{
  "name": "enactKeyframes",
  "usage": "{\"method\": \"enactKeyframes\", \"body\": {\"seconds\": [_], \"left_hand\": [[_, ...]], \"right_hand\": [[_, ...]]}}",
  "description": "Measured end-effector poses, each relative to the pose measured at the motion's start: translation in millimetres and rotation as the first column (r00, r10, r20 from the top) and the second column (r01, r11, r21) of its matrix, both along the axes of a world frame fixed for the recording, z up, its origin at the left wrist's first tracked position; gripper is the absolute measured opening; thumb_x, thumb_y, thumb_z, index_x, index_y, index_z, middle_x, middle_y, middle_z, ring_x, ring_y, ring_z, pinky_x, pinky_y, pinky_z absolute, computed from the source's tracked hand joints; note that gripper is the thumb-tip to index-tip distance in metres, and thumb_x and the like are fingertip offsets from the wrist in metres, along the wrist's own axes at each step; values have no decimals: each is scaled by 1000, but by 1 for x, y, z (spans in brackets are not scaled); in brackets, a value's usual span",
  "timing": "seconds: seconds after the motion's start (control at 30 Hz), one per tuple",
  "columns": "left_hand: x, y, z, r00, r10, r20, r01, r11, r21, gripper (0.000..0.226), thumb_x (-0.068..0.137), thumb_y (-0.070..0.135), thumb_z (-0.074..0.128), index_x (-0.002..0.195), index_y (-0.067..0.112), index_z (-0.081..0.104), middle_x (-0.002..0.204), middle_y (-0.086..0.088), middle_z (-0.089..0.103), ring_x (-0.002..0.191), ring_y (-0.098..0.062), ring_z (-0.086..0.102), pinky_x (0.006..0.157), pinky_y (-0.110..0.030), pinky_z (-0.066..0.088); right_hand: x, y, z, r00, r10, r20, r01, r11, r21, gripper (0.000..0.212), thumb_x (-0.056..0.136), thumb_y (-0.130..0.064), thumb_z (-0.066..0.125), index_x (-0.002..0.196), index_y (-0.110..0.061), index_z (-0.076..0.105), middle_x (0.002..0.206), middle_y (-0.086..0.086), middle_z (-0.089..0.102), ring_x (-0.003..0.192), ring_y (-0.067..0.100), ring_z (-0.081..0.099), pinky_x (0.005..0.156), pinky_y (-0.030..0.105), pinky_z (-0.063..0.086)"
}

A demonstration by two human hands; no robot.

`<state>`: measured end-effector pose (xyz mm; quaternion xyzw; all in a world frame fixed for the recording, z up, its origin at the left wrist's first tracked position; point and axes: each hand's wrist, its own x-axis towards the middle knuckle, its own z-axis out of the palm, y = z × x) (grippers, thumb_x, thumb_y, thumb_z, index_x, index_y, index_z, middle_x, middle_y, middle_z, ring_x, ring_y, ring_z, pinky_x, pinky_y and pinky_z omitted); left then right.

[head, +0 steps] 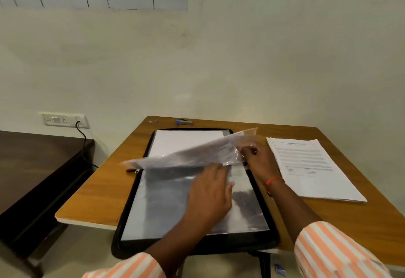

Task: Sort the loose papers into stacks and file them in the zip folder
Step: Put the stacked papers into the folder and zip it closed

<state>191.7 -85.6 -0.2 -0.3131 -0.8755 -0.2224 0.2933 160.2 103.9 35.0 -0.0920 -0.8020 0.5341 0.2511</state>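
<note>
One limp glossy sleeve (186, 155), right hand (258, 159) pinching it, left hand (210, 192) flat beneath

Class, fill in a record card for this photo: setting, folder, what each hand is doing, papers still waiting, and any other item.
setting: wooden table against a cream wall
zip folder: black, lying open, near edge overhanging the table
clear plastic sleeve: lifted and curled above the folder
right hand: pinches the lifted sleeve's edge
left hand: rests on the sleeve pages beneath
white sheet: in the folder's far half
paper stack: printed, right of the folder, not yet filed
stapler: blue, at the table's far edge
</note>
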Motion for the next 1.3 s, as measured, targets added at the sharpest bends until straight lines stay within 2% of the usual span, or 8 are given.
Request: {"method": "enactKeyframes", "body": {"seconds": [0.13,0.23,0.33,0.43,0.73,0.93,1.1,1.3], "left_hand": [[-66,-10,-7,970,80,232,-63,995,-80,59,102,52,45,153,22,40,166,-1,27,154,-23,21,124,-42,24],[-99,-10,-23,944,142,296,-82,975,-206,69,101,61,29,158,22,32,170,0,9,158,-22,3,126,-40,9],[-115,-12,-37,906,191,378,-83,955,-284,74,99,66,19,161,24,24,170,-3,8,158,-24,1,126,-41,6],[-122,-10,-40,879,216,425,-70,941,-332,73,101,67,19,162,27,15,171,-3,5,157,-24,-1,128,-43,3],[-119,-9,-44,899,208,387,-92,950,-298,66,104,60,25,160,25,25,168,-5,19,156,-25,12,127,-43,12],[-108,-12,-39,957,221,189,-194,969,-153,37,100,47,45,119,23,66,114,2,69,106,-19,59,95,-34,40],[-102,-13,-33,972,195,129,-189,980,-56,24,99,39,50,97,22,67,86,4,68,82,-19,60,77,-35,42],[-97,-14,-31,983,97,158,-91,995,-44,24,100,40,48,93,24,64,82,5,67,74,-20,62,72,-36,48]], "right_hand": [[-27,-1,-7,995,-97,-31,91,983,-158,16,94,-23,69,108,-14,70,89,-1,74,73,12,71,55,22,55],[-41,-8,-20,995,-73,-63,64,989,-132,54,94,-16,70,142,-23,45,113,-7,67,95,9,69,71,26,61],[-43,-15,-52,995,43,90,-58,983,172,58,97,-16,64,147,-27,37,125,-17,57,102,6,64,84,17,54],[-48,-12,-77,975,26,219,-146,818,556,43,100,-31,56,141,-19,54,145,-2,54,131,17,52,112,29,40],[-51,-9,-83,983,11,182,-124,773,622,38,101,-35,52,135,-21,61,142,0,57,131,18,52,115,33,38],[-47,-14,-77,992,-114,53,61,807,587,28,98,-38,58,120,-21,63,116,3,66,105,20,60,98,38,46],[-49,-12,-74,955,-273,116,178,840,513,56,93,-50,62,136,-16,52,127,10,54,115,26,55,96,37,48],[-51,-8,-74,980,-171,99,126,927,354,21,90,-41,71,96,-24,61,86,-6,63,87,17,60,88,39,51]]}}
